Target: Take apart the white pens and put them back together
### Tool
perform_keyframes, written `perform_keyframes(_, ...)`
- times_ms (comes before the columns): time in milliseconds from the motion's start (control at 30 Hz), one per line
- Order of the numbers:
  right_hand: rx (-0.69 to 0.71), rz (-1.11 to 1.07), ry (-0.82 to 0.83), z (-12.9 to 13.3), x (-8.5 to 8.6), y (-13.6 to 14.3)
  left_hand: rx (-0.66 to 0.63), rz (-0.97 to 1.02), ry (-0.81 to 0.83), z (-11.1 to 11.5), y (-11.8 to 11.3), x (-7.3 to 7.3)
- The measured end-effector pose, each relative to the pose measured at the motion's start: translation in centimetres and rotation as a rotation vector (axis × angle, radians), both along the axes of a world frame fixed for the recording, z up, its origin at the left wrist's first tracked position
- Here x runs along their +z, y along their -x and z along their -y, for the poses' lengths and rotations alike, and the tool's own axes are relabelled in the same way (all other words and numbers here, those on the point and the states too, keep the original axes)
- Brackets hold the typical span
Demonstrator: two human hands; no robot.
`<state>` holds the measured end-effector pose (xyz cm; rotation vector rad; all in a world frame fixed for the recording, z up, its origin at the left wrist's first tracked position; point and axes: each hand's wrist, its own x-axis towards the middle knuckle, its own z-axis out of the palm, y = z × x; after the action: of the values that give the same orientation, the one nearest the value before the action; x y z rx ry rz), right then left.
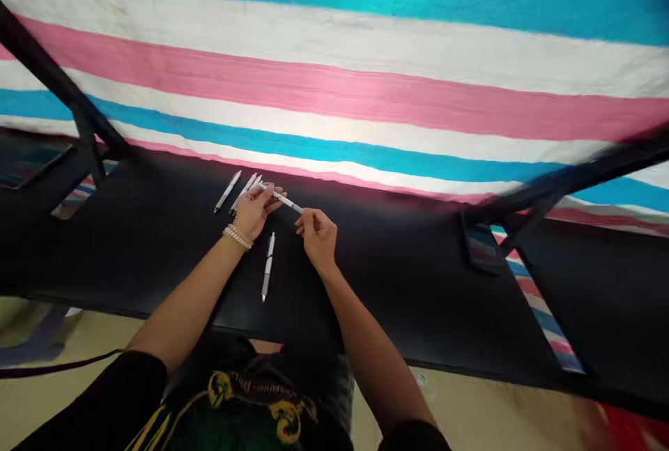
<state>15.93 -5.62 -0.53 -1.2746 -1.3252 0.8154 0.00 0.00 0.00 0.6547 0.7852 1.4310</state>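
Between my two hands is a white pen [287,202], slanting down to the right above the black table. My left hand [255,210], with a beaded bracelet at the wrist, pinches its upper left end. The fingertips of my right hand [318,231] are closed on the other end. Just below lies a single white pen [268,266] with a grey grip, pointing towards me. Left of my left hand another white pen [227,191] rests by itself. A few more white pens [245,189] lie close together beside my left hand, partly hidden by it.
The black table [397,284] runs across the view. Behind it hangs a striped blue, white and pink sheet [366,95]. Dark slanted posts stand at the left [63,74] and right [590,176]. A dark phone-like slab [481,247] lies by the right post.
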Motion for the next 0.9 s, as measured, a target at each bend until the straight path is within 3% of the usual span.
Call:
perform_keyframes(167,-0.051,0.127,-0.253,-0.03,0.55,-0.35,0.017,-0.024,0.02,-0.06,0.15,-0.19)
perform_keyframes(367,0.022,0.002,-0.024,0.18,-0.04,0.18,0.006,-0.066,0.015,-0.06,0.16,-0.21)
perform_keyframes(567,-0.05,0.096,-0.265,0.12,0.62,-0.25,0.009,-0.049,0.009,-0.04,0.2,-0.26)
perform_keyframes(767,0.06,-0.087,0.004,-0.1,-0.03,0.13,-0.001,-0.05,0.011,0.02,0.12,-0.19)
perform_keyframes(900,0.082,0.086,-0.041,-0.13,-0.32,0.01,-0.011,-0.057,0.004,0.13,0.11,-0.08)
